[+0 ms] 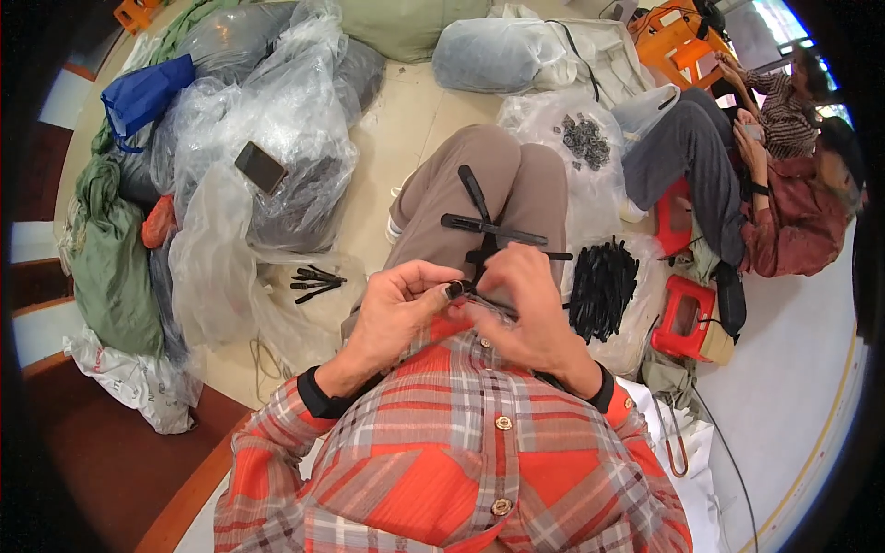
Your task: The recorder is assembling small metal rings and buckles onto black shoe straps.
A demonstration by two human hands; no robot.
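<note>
My left hand pinches a small black piece between thumb and fingers, close to my chest. Right beside it, my right hand grips the near end of a black plastic frame made of a long bar with two crossbars, which sticks out over my knees. The two hands touch at the frame's near end. What lies under my right palm is hidden. A pile of black plastic strips rests on clear plastic at my right, and a few finished black pieces lie on plastic at my left.
Large clear plastic bags of dark parts stand at the left, one with a phone on top. A bag of small grey parts sits ahead. Red stools and seated people are at the right.
</note>
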